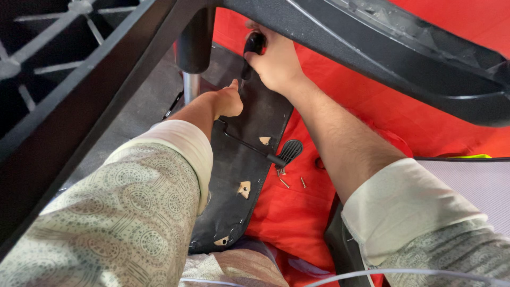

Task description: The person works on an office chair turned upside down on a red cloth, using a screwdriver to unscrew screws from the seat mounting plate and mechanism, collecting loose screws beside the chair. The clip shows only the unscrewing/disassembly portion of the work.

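Head view shows the black seat underside (249, 159) lying long-axis away from the person on the red cloth (372, 106); the right hand (276, 64) grips a black knob (254, 42) at its far end, the left hand (229, 101) (fingers curled, grasp unclear) pressing just beside it.

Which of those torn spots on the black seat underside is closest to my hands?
The upper tear, just past the black lever rod, lies nearest the left hand. The middle tear and lowest tear sit farther down the black panel, toward you.
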